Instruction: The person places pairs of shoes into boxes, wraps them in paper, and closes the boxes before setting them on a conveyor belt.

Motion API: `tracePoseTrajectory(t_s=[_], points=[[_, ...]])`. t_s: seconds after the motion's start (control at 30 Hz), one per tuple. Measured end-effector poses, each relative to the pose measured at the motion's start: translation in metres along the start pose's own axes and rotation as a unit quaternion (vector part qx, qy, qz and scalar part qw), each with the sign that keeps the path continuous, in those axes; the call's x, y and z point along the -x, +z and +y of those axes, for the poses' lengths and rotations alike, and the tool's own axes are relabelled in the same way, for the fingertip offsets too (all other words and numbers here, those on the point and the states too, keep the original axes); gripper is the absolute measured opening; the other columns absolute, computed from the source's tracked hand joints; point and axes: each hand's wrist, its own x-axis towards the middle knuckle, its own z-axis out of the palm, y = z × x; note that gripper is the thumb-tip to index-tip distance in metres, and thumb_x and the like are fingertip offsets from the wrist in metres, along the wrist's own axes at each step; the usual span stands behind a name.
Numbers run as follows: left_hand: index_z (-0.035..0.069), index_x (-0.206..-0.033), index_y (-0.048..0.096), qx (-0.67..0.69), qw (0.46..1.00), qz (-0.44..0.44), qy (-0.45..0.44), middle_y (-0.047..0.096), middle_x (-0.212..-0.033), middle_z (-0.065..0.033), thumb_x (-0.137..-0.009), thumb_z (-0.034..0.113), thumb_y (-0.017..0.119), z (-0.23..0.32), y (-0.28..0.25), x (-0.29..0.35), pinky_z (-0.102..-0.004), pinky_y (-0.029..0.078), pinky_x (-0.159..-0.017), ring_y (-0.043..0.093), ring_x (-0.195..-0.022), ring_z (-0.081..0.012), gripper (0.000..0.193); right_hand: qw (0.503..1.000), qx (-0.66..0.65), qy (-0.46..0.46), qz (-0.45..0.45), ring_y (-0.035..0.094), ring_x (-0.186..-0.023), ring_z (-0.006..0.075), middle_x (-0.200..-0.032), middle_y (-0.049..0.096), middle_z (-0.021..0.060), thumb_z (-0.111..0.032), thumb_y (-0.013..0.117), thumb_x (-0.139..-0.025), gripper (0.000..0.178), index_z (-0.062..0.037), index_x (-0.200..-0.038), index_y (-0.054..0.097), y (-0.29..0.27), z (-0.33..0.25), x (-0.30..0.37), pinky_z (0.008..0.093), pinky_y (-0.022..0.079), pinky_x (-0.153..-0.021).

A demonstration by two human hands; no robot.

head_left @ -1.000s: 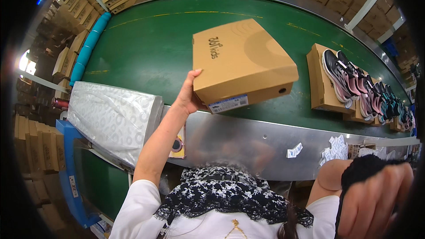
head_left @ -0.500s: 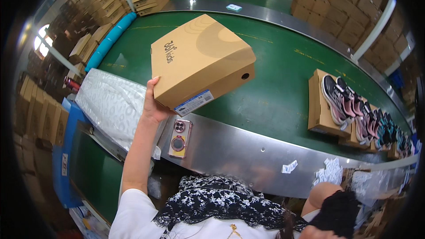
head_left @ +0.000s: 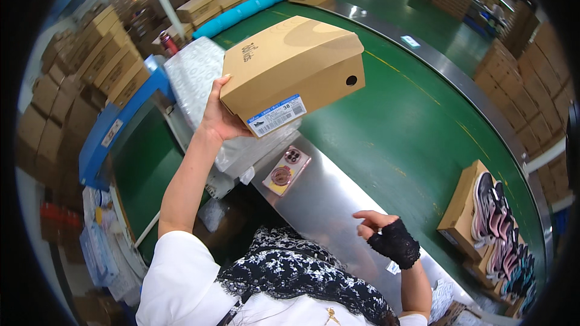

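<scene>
The left hand (head_left: 219, 118) grips the brown shoebox (head_left: 302, 81) by its near left end – thumb at the top edge, other fingers mostly hidden – holding it tilted above the plastic-wrapped stack (head_left: 188, 75) and green belt (head_left: 386, 151). The right hand (head_left: 382, 234), black-gloved, hovers over the metal ledge (head_left: 329, 196) with fingers loosely parted, right of the phone (head_left: 286, 171)
</scene>
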Motion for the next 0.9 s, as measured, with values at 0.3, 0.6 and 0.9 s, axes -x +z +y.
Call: tracePoseTrajectory(t_s=[0.3,0.6,0.9], points=[[0.011,-0.114,0.052,0.062,0.981,0.098,0.156,0.055,-0.111,-0.006,-0.069,0.045,0.05,-0.001,-0.065,0.057,-0.0467,0.043,-0.081,0.054,-0.1,-0.0272,0.056,0.965,-0.211,0.1,0.115,0.057,-0.072,0.013,-0.073,0.06,0.0068,-0.006,0.05,-0.081,0.024,0.003,-0.103,0.051,-0.014,0.154,0.058,0.0254,0.046,-0.069],[0.013,-0.112,0.048,0.268,0.755,0.554,0.229,0.047,-0.112,-0.0099,-0.062,0.055,0.06,-0.015,-0.209,0.082,-0.0527,0.037,-0.079,0.043,-0.103,-0.0305,0.066,0.746,0.356,0.105,0.553,0.054,-0.079,0.0303,-0.081,0.055,0.0131,-0.012,0.058,-0.069,0.013,-0.008,-0.081,0.057,-0.11,0.195,0.137,0.0395,0.043,-0.071],[-0.004,-0.096,0.055,-0.258,0.941,-0.06,0.212,0.05,-0.07,-0.0063,-0.085,0.019,0.048,-0.08,-0.009,0.025,-0.0331,0.042,-0.069,0.051,-0.071,-0.0173,0.027,0.748,0.304,0.474,0.35,0.041,-0.112,0.03,-0.11,0.049,0.0157,-0.037,0.074,-0.049,0.058,-0.0085,-0.097,0.06,-0.217,0.208,0.183,0.0357,0.035,-0.092]])
